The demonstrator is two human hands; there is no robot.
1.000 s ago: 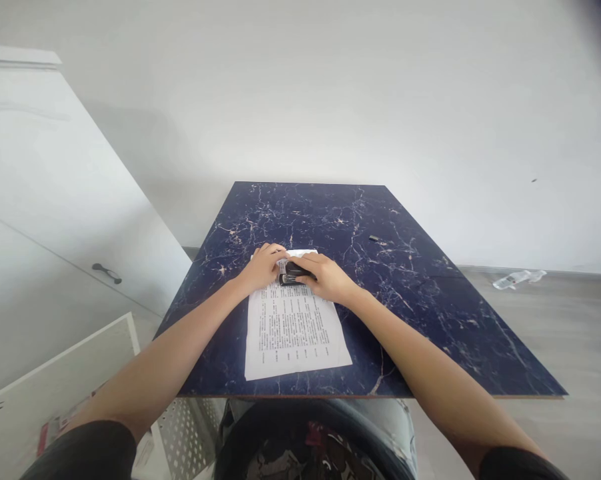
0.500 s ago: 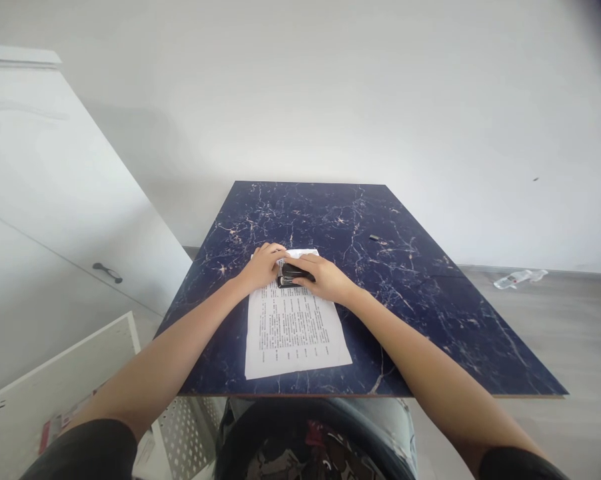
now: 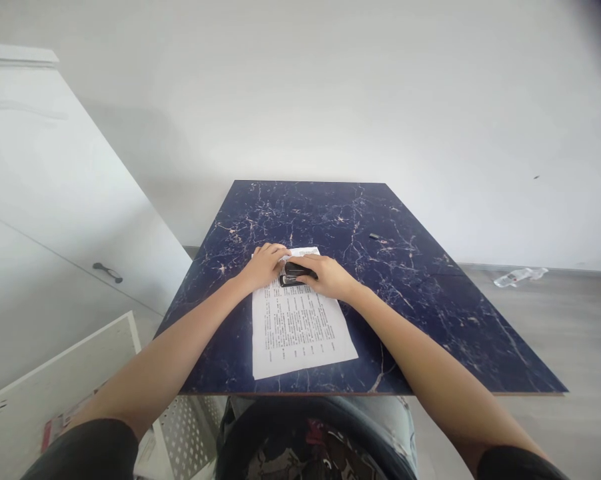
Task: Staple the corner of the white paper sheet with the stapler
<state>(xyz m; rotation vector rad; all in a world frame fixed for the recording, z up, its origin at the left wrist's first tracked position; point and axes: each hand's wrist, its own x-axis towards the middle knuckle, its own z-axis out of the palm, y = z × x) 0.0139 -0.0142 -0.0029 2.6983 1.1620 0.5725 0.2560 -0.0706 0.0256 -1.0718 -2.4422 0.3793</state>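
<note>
White printed paper sheet (image 3: 300, 327) has its near end swung slightly R vs. earlier; far end's under your L hand (image 3: 264, 265) (can't tell if pinching). Your R hand (image 3: 329, 277) clamps black glossy stapler (image 3: 295, 269) just R of it. Light L-hand pressure could let sheet skew.

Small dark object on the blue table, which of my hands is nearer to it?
Right. Your right hand, gripping the black stapler, is left of the small dark object, toward you; your left hand, on the printed paper, is farther left.
</note>
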